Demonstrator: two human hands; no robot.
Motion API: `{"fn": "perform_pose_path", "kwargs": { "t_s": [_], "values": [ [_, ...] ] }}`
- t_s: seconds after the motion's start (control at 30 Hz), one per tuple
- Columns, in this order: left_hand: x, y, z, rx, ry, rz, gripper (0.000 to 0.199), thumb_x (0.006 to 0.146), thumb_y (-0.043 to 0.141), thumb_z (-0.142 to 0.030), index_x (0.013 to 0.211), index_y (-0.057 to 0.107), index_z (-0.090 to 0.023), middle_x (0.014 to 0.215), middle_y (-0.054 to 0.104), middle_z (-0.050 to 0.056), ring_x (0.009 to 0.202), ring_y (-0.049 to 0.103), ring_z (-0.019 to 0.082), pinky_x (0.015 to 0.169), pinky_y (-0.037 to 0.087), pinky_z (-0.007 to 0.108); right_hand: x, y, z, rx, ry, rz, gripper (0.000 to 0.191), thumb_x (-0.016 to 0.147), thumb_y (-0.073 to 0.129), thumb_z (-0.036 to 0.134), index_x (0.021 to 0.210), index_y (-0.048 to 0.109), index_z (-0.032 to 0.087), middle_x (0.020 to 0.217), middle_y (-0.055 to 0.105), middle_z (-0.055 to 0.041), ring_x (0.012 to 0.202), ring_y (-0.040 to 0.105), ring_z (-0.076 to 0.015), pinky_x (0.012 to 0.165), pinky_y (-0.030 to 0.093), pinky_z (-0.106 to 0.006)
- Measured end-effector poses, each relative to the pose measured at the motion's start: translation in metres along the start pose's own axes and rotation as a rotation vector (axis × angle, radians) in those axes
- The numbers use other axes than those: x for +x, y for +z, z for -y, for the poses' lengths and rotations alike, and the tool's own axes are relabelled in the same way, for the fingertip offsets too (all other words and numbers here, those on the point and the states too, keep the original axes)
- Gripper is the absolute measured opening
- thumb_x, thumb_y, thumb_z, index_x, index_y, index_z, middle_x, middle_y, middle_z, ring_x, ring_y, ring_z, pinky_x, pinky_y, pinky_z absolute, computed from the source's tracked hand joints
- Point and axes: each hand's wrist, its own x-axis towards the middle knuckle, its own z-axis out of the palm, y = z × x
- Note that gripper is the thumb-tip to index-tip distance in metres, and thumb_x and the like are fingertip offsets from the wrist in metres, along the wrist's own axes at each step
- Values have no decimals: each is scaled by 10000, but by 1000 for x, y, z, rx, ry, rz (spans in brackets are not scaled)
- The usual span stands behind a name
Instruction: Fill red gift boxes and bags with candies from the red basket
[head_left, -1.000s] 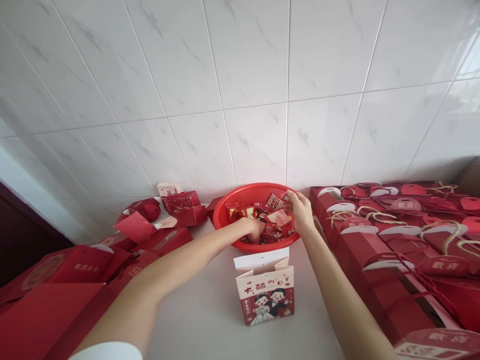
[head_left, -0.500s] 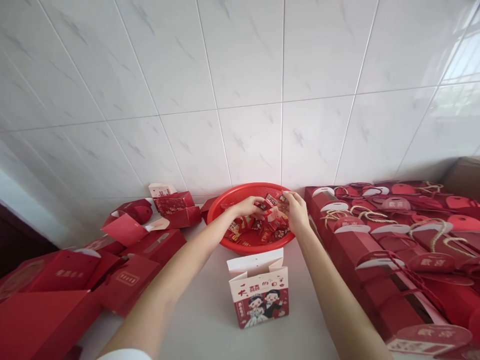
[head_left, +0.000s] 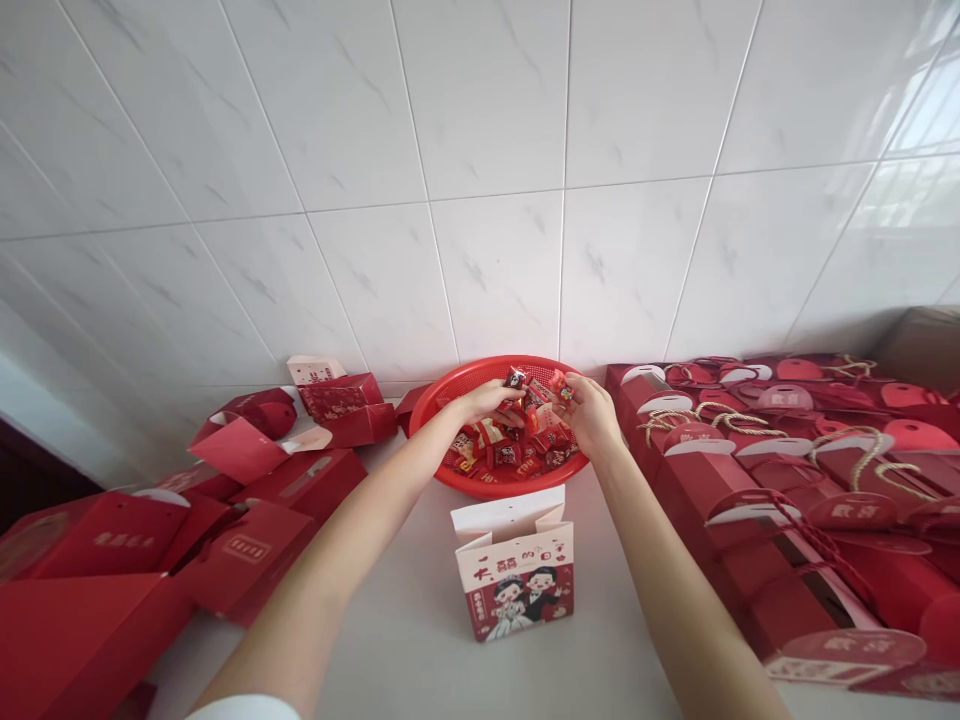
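Both hands are over a red plastic basket that holds several wrapped candies. My left hand is closed on a dark red wrapped candy, which sticks up above its fingertips. In my right hand, at the basket's right side, a red wrapped candy with a colourful print is pinched between the fingers. Just in front of the basket stands an upright paper gift box, its top open, with a cartoon couple printed on the front.
Red gift boxes lie jumbled on the left of the white table. Rows of closed red boxes with rope handles fill the right side. A tiled wall rises behind, and a brown carton sits at far right.
My left hand has risen slightly, and a dark red candy now shows upright at its fingertips. The right hand's candy is more plainly visible. The view has shifted a little.
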Motion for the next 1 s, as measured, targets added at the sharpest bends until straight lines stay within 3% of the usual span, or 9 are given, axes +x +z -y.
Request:
{"fn": "perform_pose_path", "kwargs": {
  "t_s": [0.27,0.47,0.67,0.77,1.0],
  "values": [
    [1,2,0,-37,0,-26,167,803,792,-274,885,734,-140,798,744,35,628,654,137,585,531,242,2,0,-1,29,-8,23,145,601,738,173,711,644,176,689,681,-7,595,608,-127,529,509,-235],
    [4,-3,3,18,-40,46,176,817,730,-281,932,734,-149,708,704,7,539,642,145,582,524,271,4,-1,-2,25,-15,20,156,594,719,169,728,639,181,680,655,2,598,593,-124,535,510,-241],
    [3,-8,4,99,-56,89,327,824,628,-282,1122,723,-188,1010,787,75,628,692,172,683,556,304,1,-2,0,-17,-34,40,157,573,702,197,716,636,197,633,623,29,498,477,-90,455,434,-235],
    [3,-9,5,113,-26,111,363,819,565,-254,1143,712,-180,1059,791,85,652,680,165,707,551,295,-2,-3,1,-53,-43,77,179,565,704,224,736,665,192,667,652,16,495,471,-92,423,390,-235],
    [7,-4,6,84,-6,359,378,799,506,-240,1083,726,-121,965,792,107,714,663,178,786,524,310,-5,-1,0,-279,-32,194,268,580,686,248,843,680,197,676,672,13,533,541,-125,454,409,-247]
  ]
}}
